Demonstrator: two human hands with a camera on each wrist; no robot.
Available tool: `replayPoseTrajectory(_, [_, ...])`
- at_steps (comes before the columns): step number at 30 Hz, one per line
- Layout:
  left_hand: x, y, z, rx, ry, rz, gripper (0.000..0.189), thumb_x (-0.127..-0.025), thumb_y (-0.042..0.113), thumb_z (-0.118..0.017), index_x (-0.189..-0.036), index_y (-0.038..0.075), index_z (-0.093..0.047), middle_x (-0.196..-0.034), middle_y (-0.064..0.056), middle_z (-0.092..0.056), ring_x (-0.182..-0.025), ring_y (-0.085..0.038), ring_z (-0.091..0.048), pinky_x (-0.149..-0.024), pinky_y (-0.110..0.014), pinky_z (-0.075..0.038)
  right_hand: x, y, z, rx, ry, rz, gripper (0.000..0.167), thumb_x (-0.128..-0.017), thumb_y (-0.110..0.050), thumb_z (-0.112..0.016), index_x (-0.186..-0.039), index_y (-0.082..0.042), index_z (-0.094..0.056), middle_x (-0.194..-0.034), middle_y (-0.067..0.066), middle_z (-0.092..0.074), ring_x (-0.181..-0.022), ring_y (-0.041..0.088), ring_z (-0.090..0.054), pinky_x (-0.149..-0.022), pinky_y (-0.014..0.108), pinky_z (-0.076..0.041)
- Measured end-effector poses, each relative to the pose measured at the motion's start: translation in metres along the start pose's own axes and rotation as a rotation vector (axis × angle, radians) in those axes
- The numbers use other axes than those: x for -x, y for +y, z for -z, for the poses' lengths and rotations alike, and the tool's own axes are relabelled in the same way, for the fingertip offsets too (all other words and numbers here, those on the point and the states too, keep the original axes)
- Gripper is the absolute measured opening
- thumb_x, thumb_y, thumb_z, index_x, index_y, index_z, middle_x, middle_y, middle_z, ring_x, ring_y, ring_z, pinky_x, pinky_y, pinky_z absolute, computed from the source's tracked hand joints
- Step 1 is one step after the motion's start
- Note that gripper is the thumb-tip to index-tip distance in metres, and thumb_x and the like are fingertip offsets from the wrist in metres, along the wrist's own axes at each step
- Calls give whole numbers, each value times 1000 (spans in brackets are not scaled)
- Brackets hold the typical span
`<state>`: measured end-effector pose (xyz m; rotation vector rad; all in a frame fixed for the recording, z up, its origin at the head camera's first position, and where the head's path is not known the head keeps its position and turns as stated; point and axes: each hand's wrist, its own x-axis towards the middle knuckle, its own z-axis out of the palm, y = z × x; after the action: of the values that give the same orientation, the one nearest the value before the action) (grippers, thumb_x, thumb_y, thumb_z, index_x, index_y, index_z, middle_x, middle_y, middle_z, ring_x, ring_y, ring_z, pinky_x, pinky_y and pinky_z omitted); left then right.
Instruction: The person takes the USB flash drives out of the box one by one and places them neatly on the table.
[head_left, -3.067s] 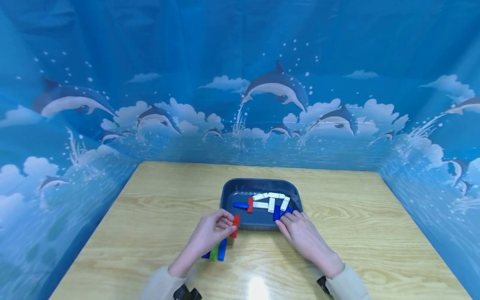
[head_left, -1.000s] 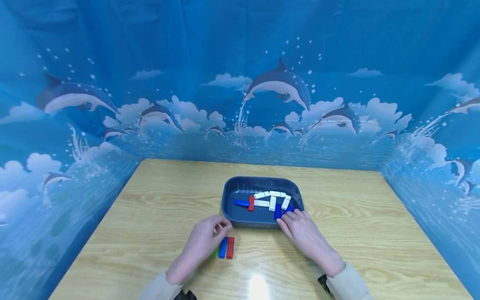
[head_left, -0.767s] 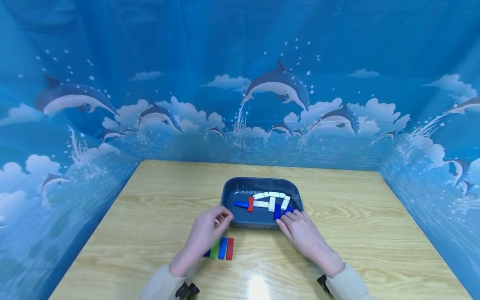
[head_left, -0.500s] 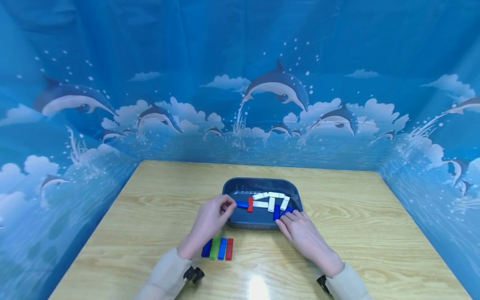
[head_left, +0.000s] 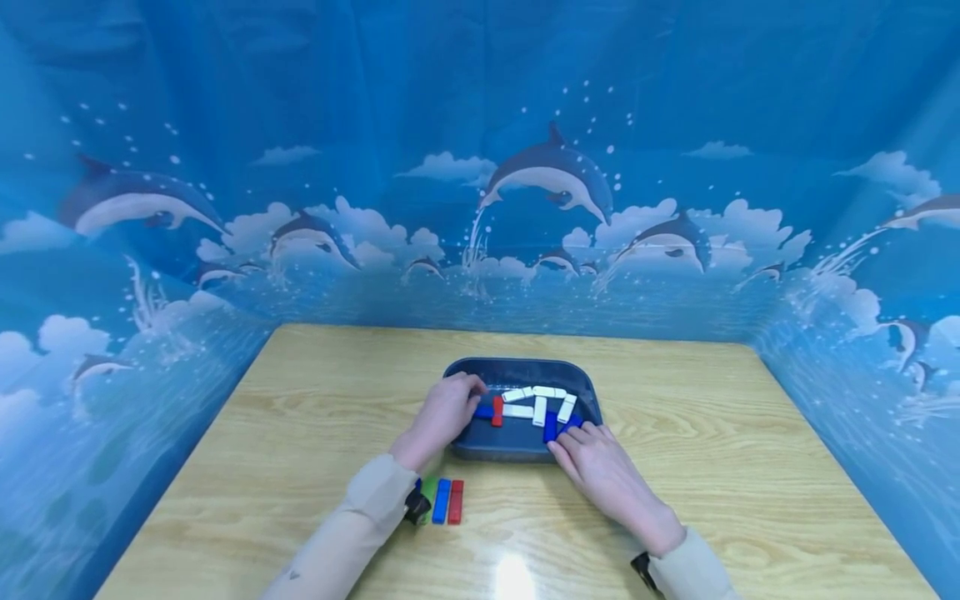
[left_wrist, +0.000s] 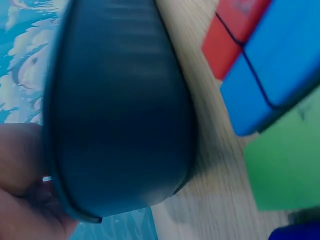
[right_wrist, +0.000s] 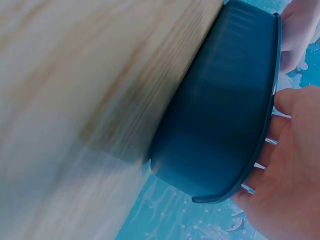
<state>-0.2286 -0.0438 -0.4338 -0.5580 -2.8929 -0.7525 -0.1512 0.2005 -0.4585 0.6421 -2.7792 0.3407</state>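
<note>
A dark blue tray (head_left: 525, 454) holds several small, flat, rectangular pieces with a seam across one end. My left hand (head_left: 438, 412) reaches over its left rim, index finger and thumb apart, beside a blue piece (head_left: 485, 412) partly hidden by the hand. A red piece (head_left: 497, 411) lies just right of that one. Over the near right rim rests my right hand (head_left: 603, 475), its fingertips by two dark blue pieces, one of them an upright-lying blue piece (head_left: 551, 427). In the right wrist view the fingers (right_wrist: 260, 172) lie across the rim, loosely extended.
White pieces (head_left: 540, 411) lie across the tray's middle and right. On the table (head_left: 712, 433) in front stand side by side a red piece (head_left: 456, 502), a blue piece (head_left: 442, 502), a green piece (left_wrist: 287, 155) and a dark blue piece (left_wrist: 297, 232), partly under the left forearm. Dolphin-print curtains surround the table.
My left hand set a red piece down at the row's right end, then moved forward and right over the tray's left rim. The right hand has stayed at the rim.
</note>
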Motion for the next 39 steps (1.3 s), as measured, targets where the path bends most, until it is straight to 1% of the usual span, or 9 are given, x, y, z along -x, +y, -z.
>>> replayPoseTrajectory(3, [-3,-1,-6,-54,-59,8,15,-95,6,-69,-109,7,-73,-107,-8,-70,-97,-22,-67,-86,-36,-57,0,-1,0,-2,6,7,25,-102,-28,-61,-101,-8,-76,-101,8,-75,-104,30,-67,-99,51,-48])
replayPoseTrajectory(5, [-3,-1,-8,-96,-77,-14,16,-94,3,-69,-109,6,-74,-105,-9,-71,-94,-22,-67,-85,-36,-58,0,-1,-1,3,11,10,25,-102,-28,-61,-102,-8,-76,-101,8,-75,-103,30,-67,-99,51,-48])
replayPoseTrajectory(9, [-2,0,-10,-167,-68,-75,20,-90,-8,-67,-105,3,-75,-98,-10,-72,-89,-24,-67,-81,-35,-59,-1,-2,-1,8,11,13,23,-101,-28,-62,-101,-9,-76,-99,6,-74,-100,27,-66,-95,48,-49])
replayPoseTrajectory(12, [-2,-1,-11,-197,-52,-100,24,-88,-13,-66,-104,3,-76,-97,-11,-72,-90,-25,-68,-82,-37,-58,-1,-1,-1,10,12,14,23,-102,-28,-62,-100,-10,-76,-98,5,-74,-99,26,-66,-94,47,-49])
replayPoseTrajectory(17, [-4,-3,-14,-229,-61,-109,20,-88,-8,-68,-100,5,-77,-96,-10,-74,-89,-24,-69,-81,-37,-58,-1,-1,-2,11,11,15,22,-102,-28,-61,-98,-11,-75,-95,3,-73,-97,25,-66,-92,45,-49])
replayPoseTrajectory(23, [-7,-5,-18,-280,-44,-110,8,-86,4,-77,-92,9,-77,-88,-6,-70,-79,-20,-66,-68,-34,-57,-2,-2,-2,12,4,10,22,-102,-28,-61,-99,-11,-75,-97,4,-74,-100,25,-66,-96,48,-49])
replayPoseTrajectory(28, [-9,-5,-16,-205,-29,-112,8,-88,12,-79,-87,10,-72,-83,-3,-66,-78,-19,-63,-68,-34,-56,-1,-1,-1,12,13,20,22,-102,-28,-61,-97,-12,-75,-93,2,-73,-96,24,-66,-92,46,-49])
replayPoseTrajectory(32, [-11,-6,-14,-74,-36,-76,7,-92,13,-76,-95,9,-71,-91,-4,-71,-84,-17,-67,-75,-33,-58,-1,-1,-1,17,18,21,21,-101,-28,-62,-96,-12,-75,-93,2,-73,-95,23,-65,-90,45,-50])
replayPoseTrajectory(39, [-9,-4,-9,136,-3,-27,12,-92,10,-75,-102,8,-68,-94,-3,-71,-83,-13,-67,-76,-29,-58,-1,1,-1,18,5,0,22,-101,-28,-62,-98,-11,-75,-96,3,-73,-97,24,-65,-92,46,-49])
